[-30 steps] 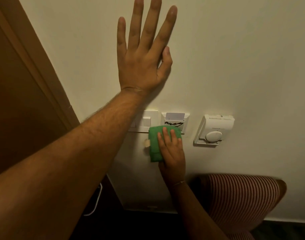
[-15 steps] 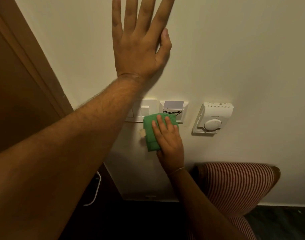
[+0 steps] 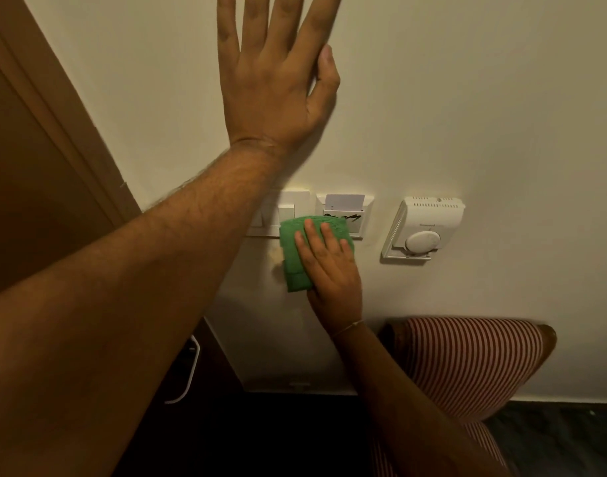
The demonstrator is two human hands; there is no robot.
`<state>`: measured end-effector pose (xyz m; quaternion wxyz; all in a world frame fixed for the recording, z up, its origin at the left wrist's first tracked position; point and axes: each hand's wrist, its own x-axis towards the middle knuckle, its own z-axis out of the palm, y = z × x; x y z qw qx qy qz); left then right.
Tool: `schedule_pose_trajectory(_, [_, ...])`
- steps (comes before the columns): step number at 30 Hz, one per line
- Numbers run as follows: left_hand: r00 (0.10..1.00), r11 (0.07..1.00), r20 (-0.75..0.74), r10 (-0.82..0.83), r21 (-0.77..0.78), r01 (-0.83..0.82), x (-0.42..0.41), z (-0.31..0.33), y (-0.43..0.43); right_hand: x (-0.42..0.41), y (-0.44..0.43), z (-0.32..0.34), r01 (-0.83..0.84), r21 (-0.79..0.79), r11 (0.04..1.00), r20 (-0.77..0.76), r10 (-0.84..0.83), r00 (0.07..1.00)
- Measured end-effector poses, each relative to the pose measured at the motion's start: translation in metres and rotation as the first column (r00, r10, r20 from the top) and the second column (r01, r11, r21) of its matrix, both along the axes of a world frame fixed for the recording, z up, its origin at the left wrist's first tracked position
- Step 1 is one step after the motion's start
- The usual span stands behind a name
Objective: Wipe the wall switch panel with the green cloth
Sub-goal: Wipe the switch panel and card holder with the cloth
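A white wall switch panel (image 3: pixel 288 210) sits at mid-height on the cream wall, partly hidden behind my left forearm. Beside it on the right is a white key-card holder (image 3: pixel 358 215) with a card in its slot. My right hand (image 3: pixel 329 270) presses a folded green cloth (image 3: pixel 295 256) flat against the wall; the cloth covers the lower right corner of the switch panel and the lower left of the card holder. My left hand (image 3: pixel 278 87) rests flat on the wall above, fingers spread, holding nothing.
A white thermostat (image 3: pixel 424 228) with a round dial is mounted right of the card holder. Below it a chair back (image 3: pixel 474 359) with red and white stripes stands against the wall. A brown door frame (image 3: pixel 64 132) runs along the left. The floor is dark.
The cloth and my right hand have slid upward along the wall, from just under the plates to overlapping their lower edges. My left hand stays flat on the wall.
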<state>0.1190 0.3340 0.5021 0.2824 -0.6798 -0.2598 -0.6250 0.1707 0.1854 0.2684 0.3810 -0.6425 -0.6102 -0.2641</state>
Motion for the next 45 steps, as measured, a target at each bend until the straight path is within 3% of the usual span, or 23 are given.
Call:
schedule_pose_trajectory(5, [1.0,1.0,0.012,0.006,0.007,-0.006,0.0,-0.001,0.0,0.028,-0.028,-0.005,0.121,0.038,0.992,-0.116,-0.116,0.987])
schedule_pose_trajectory(8, [1.0,1.0,0.014,0.001,0.012,-0.001,0.0,-0.002,-0.001,0.022,-0.025,-0.004,0.067,0.052,0.996,-0.19,-0.055,0.98])
schedule_pose_trajectory(12, [1.0,1.0,0.015,-0.002,0.02,0.002,-0.001,-0.001,-0.002,-0.004,-0.005,0.0,-0.071,-0.015,0.997,-0.133,0.069,0.989])
schedule_pose_trajectory(18, [1.0,1.0,-0.014,0.009,0.021,-0.008,-0.004,0.003,-0.004,0.015,-0.016,0.0,-0.024,-0.011,1.0,-0.034,0.024,0.999])
schedule_pose_trajectory(22, [1.0,1.0,-0.006,0.01,0.003,-0.01,-0.003,0.0,-0.005,0.03,-0.03,0.002,0.078,0.04,0.996,-0.176,-0.07,0.982])
schedule_pose_trajectory(26, [1.0,1.0,0.009,-0.002,0.001,0.002,-0.001,-0.001,-0.005,0.009,-0.012,0.011,0.065,0.158,0.985,-0.28,-0.018,0.96])
schedule_pose_trajectory(34, [1.0,1.0,0.027,0.001,0.016,-0.002,0.0,-0.002,-0.002,0.0,-0.014,0.008,0.013,-0.055,0.998,-0.075,-0.017,0.997])
schedule_pose_trajectory(40, [0.999,0.999,0.047,-0.011,0.033,0.009,0.001,-0.004,-0.001,0.023,-0.024,0.023,0.114,0.113,0.987,-0.258,-0.082,0.963])
schedule_pose_trajectory(45, [0.999,0.999,0.039,-0.002,0.054,0.0,-0.002,-0.002,-0.003,-0.006,0.0,0.026,0.083,0.105,0.991,-0.234,-0.056,0.971])
